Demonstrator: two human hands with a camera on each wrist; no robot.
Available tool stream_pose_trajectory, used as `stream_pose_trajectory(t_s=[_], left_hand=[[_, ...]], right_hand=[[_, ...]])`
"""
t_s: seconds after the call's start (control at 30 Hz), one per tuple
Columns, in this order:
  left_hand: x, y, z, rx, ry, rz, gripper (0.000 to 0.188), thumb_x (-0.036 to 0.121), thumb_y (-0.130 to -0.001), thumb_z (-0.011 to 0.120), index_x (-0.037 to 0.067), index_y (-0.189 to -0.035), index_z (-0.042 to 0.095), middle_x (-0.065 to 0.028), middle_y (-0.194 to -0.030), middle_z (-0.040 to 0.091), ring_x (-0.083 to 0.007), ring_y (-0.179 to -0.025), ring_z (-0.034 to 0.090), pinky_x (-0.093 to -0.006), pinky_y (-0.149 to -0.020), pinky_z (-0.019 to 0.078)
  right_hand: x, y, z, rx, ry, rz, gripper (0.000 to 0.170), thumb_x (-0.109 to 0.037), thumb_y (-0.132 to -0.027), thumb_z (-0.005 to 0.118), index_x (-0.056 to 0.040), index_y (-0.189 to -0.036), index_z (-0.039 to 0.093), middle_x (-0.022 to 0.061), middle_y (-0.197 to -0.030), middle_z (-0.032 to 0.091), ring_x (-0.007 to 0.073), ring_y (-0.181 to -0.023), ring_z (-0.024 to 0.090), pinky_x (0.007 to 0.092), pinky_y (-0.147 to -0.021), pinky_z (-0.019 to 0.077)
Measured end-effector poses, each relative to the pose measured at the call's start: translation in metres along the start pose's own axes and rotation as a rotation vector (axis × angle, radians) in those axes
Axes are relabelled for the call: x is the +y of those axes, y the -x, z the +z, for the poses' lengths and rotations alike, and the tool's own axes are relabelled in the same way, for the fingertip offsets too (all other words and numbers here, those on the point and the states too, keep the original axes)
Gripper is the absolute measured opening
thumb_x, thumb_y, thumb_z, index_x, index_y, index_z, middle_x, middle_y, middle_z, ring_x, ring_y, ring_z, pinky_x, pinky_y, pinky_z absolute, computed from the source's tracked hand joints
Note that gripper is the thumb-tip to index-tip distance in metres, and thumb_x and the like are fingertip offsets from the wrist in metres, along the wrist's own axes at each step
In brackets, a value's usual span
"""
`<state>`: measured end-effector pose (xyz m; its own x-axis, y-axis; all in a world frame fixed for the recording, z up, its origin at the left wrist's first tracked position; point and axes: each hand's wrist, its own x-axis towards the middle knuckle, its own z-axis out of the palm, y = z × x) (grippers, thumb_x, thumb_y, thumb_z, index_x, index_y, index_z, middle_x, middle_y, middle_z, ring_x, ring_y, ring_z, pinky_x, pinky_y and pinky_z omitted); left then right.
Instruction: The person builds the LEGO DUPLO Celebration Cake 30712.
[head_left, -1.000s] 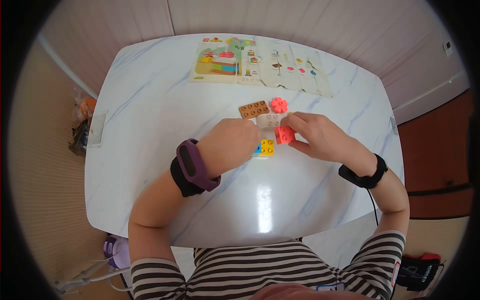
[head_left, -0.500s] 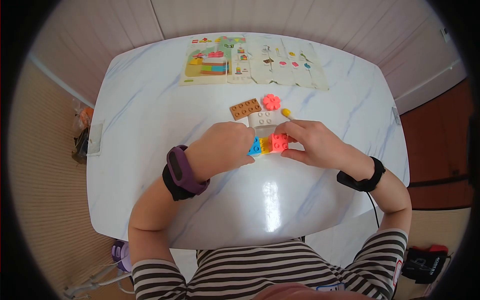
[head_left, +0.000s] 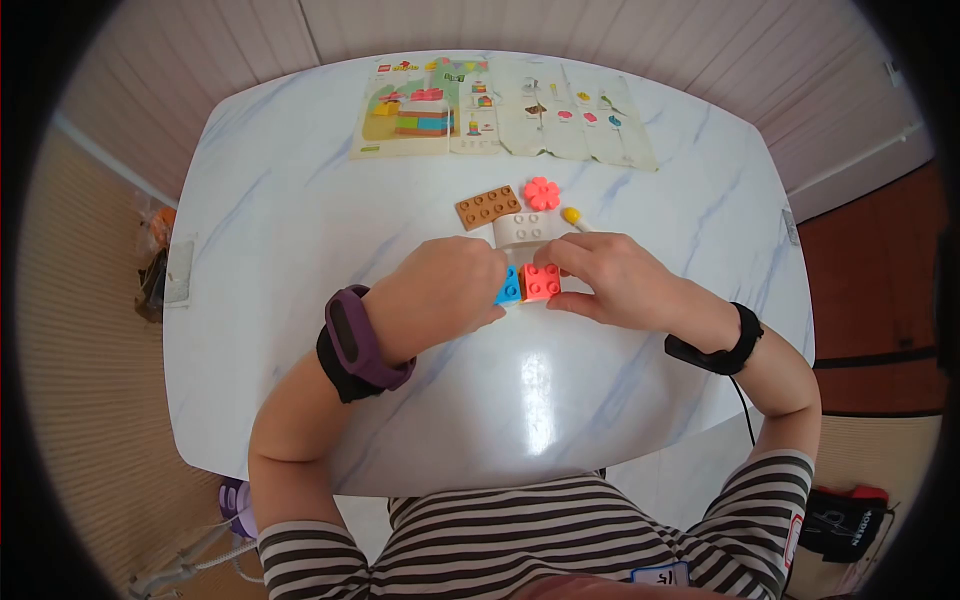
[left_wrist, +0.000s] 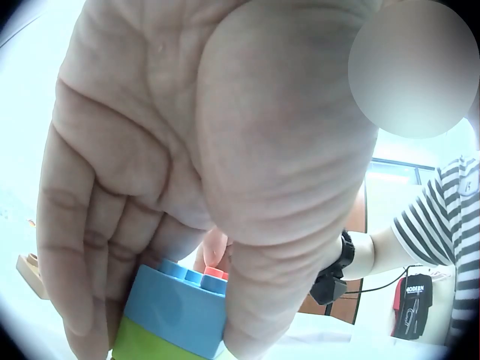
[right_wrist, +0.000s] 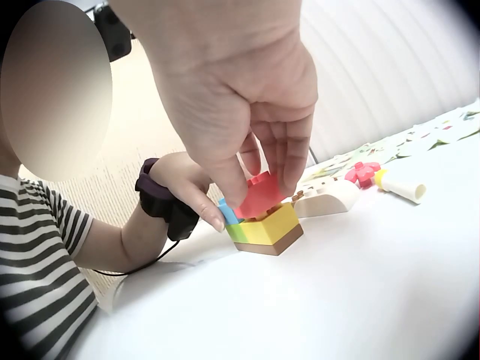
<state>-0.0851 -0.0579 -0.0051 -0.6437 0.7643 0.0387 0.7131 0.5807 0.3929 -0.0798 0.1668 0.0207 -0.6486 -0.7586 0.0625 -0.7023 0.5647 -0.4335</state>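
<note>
My left hand (head_left: 435, 295) grips a blue toy brick (left_wrist: 176, 304) between thumb and fingers. That brick sits on a green brick (left_wrist: 150, 346), and beside the green is a yellow brick (right_wrist: 282, 222) on a brown base (right_wrist: 279, 246). With thumb and fingertips, my right hand (head_left: 625, 280) pinches a red brick (head_left: 541, 284) over the yellow one, right next to the blue. In the right wrist view the red brick looks slightly tilted. From the head view, my hands cover much of the stack.
Just behind the stack lie a white curved brick (head_left: 526, 229), a brown studded plate (head_left: 487, 206), a red flower piece (head_left: 542, 194) and a white stick piece with a yellow tip (head_left: 571, 215). A creased picture instruction sheet (head_left: 500, 110) is spread at the table's far side.
My right hand has brought the red brick leftward and down, from beside the white curved brick to over the yellow one. My left hand has stayed at the blue brick.
</note>
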Motion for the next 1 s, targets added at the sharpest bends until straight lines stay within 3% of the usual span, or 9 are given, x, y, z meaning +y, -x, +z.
stream_pose_trajectory(t_s=[0.3, 0.7, 0.8, 1.0], left_hand=[[0.002, -0.0019, -0.0018, -0.055, 0.011, -0.032, 0.028, 0.02, -0.07, 0.072, -0.002, -0.079, 0.057, -0.0175, -0.073, 0.059, -0.0328, -0.07, 0.059, -0.0398, -0.065, 0.0481], [0.0024, 0.0008, 0.0045, 0.065, 0.031, 0.004, 0.022, 0.015, -0.07, 0.07, -0.001, -0.075, 0.057, -0.0182, -0.07, 0.059, -0.0331, -0.069, 0.059, -0.0399, -0.064, 0.0482], [0.0047, -0.0035, 0.002, -0.036, 0.0, -0.055, 0.02, 0.015, -0.07, 0.069, -0.001, -0.074, 0.057, -0.0184, -0.071, 0.059, -0.033, -0.069, 0.06, -0.0399, -0.064, 0.0484], [0.002, -0.0031, 0.0048, -0.001, -0.037, -0.008, 0.02, 0.015, -0.07, 0.068, -0.001, -0.074, 0.057, -0.0176, -0.07, 0.059, -0.0327, -0.069, 0.06, -0.0399, -0.064, 0.0486]], right_hand=[[-0.0012, -0.0021, 0.0033, 0.021, 0.018, -0.013, 0.033, -0.014, -0.073, 0.075, -0.0046, -0.099, 0.057, 0.0096, -0.088, 0.063, 0.0288, -0.079, 0.061, 0.0369, -0.067, 0.0505], [-0.0002, -0.0062, 0.0056, -0.017, 0.02, -0.002, 0.032, -0.012, -0.073, 0.074, -0.0043, -0.098, 0.058, 0.0101, -0.088, 0.065, 0.0286, -0.079, 0.062, 0.0368, -0.068, 0.0504], [-0.0033, -0.0054, 0.0078, -0.026, 0.028, 0.056, 0.032, -0.011, -0.072, 0.074, -0.0044, -0.099, 0.057, 0.0096, -0.086, 0.064, 0.0279, -0.078, 0.063, 0.0362, -0.067, 0.0505], [-0.0051, -0.0022, 0.0104, 0.018, 0.017, 0.064, 0.034, -0.011, -0.073, 0.074, -0.005, -0.101, 0.057, 0.009, -0.084, 0.061, 0.0277, -0.077, 0.062, 0.0358, -0.067, 0.0504]])
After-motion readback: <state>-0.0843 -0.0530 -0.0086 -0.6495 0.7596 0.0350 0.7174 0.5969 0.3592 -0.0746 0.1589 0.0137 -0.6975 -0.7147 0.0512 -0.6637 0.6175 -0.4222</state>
